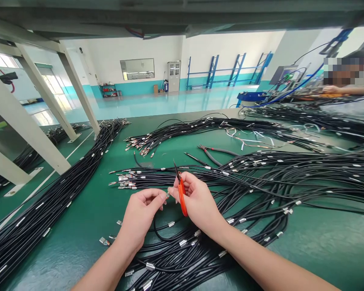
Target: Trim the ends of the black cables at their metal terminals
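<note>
Left hand (pixel 138 216): pinching a small metal terminal (pixel 168 195).
Right hand (pixel 198 198): grasping orange-handled cutters (pixel 182 197).
Hazard: loose grip could let cutters nick nearby black cables (pixel 159 180).

I have a green tabletop (pixel 324 244) before me. White posts (pixel 48 105) stand on its left, beside a long cable bundle (pixel 79 194). Black cables (pixel 182 256) lie nearest me; beyond them, a slim black tool (pixel 195 159) and pliers (pixel 224 152) rest. Farther off lies another bundle (pixel 182 128), with pale wire scraps (pixel 242 142) along its right part.
</note>
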The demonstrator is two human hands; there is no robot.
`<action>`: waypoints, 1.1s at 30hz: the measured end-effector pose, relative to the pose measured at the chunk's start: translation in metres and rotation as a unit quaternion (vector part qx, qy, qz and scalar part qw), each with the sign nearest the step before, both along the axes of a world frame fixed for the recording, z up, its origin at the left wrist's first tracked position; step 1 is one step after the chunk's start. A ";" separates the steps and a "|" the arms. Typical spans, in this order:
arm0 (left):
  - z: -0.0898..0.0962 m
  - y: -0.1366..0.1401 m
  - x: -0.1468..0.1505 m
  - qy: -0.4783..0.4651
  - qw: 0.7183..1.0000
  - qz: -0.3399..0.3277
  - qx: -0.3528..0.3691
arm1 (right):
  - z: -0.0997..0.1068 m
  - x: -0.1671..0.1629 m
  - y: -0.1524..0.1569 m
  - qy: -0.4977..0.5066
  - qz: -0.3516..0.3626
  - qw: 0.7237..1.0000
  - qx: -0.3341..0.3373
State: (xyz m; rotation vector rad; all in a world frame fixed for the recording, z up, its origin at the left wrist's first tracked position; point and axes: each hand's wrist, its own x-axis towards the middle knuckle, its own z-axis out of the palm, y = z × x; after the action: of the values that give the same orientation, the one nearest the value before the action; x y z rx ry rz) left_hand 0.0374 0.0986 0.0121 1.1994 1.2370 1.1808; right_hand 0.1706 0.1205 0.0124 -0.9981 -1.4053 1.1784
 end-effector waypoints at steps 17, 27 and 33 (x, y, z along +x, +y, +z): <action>0.017 0.006 -0.022 0.342 0.911 -0.127 0.190 | -0.005 -0.002 -0.002 -0.045 0.032 0.998 0.013; 0.011 0.002 -0.025 0.494 0.819 -0.120 0.266 | -0.005 -0.002 -0.001 -0.038 0.031 0.999 -0.001; 0.011 0.009 -0.026 0.316 0.931 -0.061 0.171 | -0.002 -0.001 0.002 0.000 0.025 0.999 -0.045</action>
State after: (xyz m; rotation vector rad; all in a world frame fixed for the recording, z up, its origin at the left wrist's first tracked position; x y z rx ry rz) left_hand 0.0113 0.1075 0.0230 1.9965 1.4191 0.9664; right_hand 0.1700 0.1224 0.0099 -1.0317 -1.3947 1.2878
